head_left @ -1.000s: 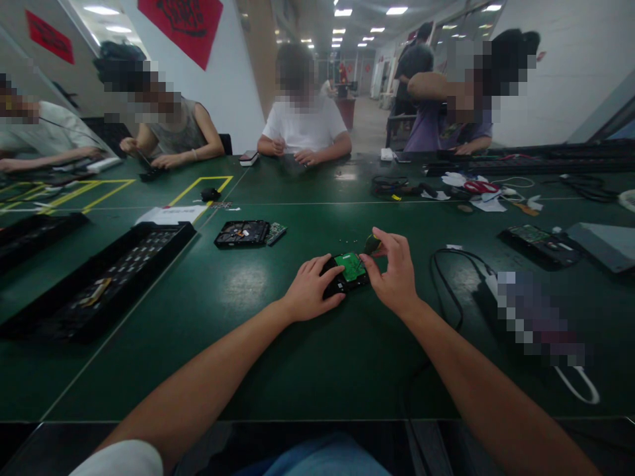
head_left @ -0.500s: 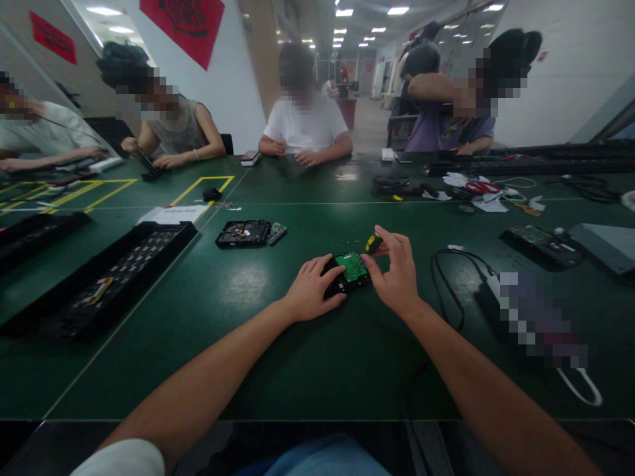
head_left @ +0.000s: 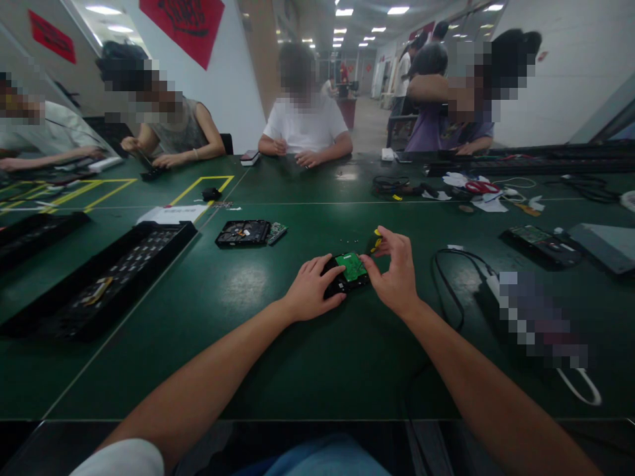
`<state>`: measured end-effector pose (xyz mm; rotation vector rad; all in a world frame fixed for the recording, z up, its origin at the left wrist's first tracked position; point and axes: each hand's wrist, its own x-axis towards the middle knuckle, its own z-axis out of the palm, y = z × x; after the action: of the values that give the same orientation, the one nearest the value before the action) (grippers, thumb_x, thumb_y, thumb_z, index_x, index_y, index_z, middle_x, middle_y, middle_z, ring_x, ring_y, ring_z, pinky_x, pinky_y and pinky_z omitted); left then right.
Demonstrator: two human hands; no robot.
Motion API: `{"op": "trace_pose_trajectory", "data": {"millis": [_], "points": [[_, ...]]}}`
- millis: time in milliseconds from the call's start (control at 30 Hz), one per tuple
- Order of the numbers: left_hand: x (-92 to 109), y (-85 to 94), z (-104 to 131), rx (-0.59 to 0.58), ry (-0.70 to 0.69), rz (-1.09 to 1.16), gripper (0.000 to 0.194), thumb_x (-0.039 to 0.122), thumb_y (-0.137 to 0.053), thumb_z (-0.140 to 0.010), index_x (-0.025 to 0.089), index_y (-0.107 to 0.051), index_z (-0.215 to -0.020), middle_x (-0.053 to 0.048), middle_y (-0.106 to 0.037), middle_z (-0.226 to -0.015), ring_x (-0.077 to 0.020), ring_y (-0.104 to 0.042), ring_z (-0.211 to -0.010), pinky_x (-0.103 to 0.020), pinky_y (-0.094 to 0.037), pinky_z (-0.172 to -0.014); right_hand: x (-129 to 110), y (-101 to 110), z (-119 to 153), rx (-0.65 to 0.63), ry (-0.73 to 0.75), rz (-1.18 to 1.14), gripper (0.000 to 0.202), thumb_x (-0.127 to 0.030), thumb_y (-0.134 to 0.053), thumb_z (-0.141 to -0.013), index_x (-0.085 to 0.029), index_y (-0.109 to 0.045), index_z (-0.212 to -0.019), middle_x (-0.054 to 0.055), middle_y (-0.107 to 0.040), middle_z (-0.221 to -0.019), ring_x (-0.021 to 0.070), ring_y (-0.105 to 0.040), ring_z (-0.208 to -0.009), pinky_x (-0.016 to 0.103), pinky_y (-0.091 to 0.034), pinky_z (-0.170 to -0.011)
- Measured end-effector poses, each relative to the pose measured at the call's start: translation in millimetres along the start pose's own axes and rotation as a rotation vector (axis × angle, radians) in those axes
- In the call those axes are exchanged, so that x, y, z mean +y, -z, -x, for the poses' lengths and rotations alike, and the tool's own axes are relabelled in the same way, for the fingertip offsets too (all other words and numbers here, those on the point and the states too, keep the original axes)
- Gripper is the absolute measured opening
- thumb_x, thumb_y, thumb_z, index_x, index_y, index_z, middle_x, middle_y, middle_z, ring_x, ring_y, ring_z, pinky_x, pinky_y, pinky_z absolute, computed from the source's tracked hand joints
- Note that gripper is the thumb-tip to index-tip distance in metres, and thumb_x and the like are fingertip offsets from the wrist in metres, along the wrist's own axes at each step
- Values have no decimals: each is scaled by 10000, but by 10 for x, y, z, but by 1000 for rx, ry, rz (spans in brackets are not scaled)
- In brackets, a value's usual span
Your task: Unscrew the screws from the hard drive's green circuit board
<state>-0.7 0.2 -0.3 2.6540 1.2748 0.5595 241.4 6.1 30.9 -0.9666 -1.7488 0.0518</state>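
A hard drive [head_left: 337, 284] with a green circuit board [head_left: 352, 266] facing up lies on the table in front of me. My left hand [head_left: 312, 289] grips its left side, thumb at the near edge and fingers over the far edge and the board. In my right hand [head_left: 395, 272] is a screwdriver with a black and yellow handle [head_left: 376, 242], pinched between thumb and fingers. Its shaft slants down to the right part of the board; the tip is too small to make out. Several tiny screws [head_left: 355, 240] lie just beyond the drive.
Left of my hands lie another hard drive [head_left: 243, 233] and a loose circuit board [head_left: 276, 231]. A long black tray [head_left: 114, 284] stands farther left. On the right are a cable [head_left: 436, 264], a blurred device [head_left: 540, 317] and another drive [head_left: 540, 244]. Several people sit across the table.
The screwdriver handle has turned and shifted slightly in my right fingers. My left hand and the hard drive stay put. Another person has come into sight in the background.
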Motion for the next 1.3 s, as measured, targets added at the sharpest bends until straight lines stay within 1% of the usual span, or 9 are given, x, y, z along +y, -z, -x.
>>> {"op": "trace_pose_trajectory", "data": {"millis": [133, 267, 367, 600, 767, 867, 1000, 1133, 1300], "points": [[-9, -10, 1, 4, -1, 0, 702, 533, -699, -944, 269, -518, -1568, -165, -364, -1689, -406, -378, -1537, -618, -345, -1238, -27, -6, 0, -18, 12, -12, 726, -202, -636, -982, -354, -340, -1627, 128, -509, -1383, 266, -637, -1086, 512, -673, -878], [-5, -3, 0, -1, -3, -12, 697, 533, -692, -949, 253, -522, -1565, -175, -363, -1686, -405, -377, -1537, -611, -350, -1236, -28, -1, -9, -14, 26, 4, 737, -264, -701, -964, -343, -367, -1616, 130, -512, -1378, 282, -625, -1113, 513, -674, -864], [-1, 4, -1, -4, -6, -24, 694, 541, -682, -956, 242, -525, -1563, -189, -366, -1680, -408, -374, -1538, -611, -352, -1233, -7, 3, -11, -8, 16, 17, 717, -297, -721, -962, -342, -397, -1600, 125, -517, -1351, 273, -638, -1074, 514, -678, -850], [-8, 1, -1, -1, -5, -9, 698, 542, -690, -949, 250, -527, -1562, -180, -364, -1688, -413, -377, -1537, -620, -347, -1236, -13, -2, 6, -42, -6, -30, 740, -202, -629, -985, -357, -330, -1643, 128, -473, -1422, 254, -647, -1075, 513, -672, -906], [-10, 5, -2, 4, -8, -2, 707, 533, -697, -944, 262, -513, -1570, -168, -360, -1693, -406, -381, -1536, -619, -350, -1237, -23, -4, 0, -17, 7, 9, 750, -247, -694, -955, -354, -361, -1619, 124, -500, -1382, 271, -633, -1077, 520, -678, -882], [-7, 7, -3, 0, -6, -8, 705, 537, -693, -947, 260, -515, -1570, -169, -358, -1694, -409, -377, -1538, -618, -350, -1236, -7, -9, 2, -5, -13, 8, 722, -237, -658, -978, -360, -356, -1623, 121, -499, -1370, 250, -653, -1016, 515, -684, -872], [-1, 8, -2, -8, -3, -15, 697, 541, -686, -950, 244, -528, -1561, -179, -360, -1690, -409, -376, -1538, -611, -350, -1238, 5, -18, 11, -26, -13, -50, 729, -194, -605, -1000, -362, -312, -1646, 134, -468, -1436, 242, -669, -1051, 512, -678, -914], [2, 6, 1, 2, -2, -1, 696, 529, -696, -945, 261, -522, -1563, -168, -357, -1693, -407, -377, -1537, -621, -349, -1236, -8, -11, 6, -28, 18, -26, 727, -242, -669, -976, -376, -361, -1621, 122, -496, -1399, 275, -634, -1117, 525, -678, -903], [6, 8, 1, 10, -3, 8, 700, 517, -706, -939, 268, -518, -1565, -165, -369, -1684, -405, -380, -1534, -618, -348, -1238, -15, 2, -2, -11, 14, 0, 686, -249, -675, -972, -385, -411, -1591, 108, -502, -1319, 263, -636, -1042, 514, -690, -836]]}}
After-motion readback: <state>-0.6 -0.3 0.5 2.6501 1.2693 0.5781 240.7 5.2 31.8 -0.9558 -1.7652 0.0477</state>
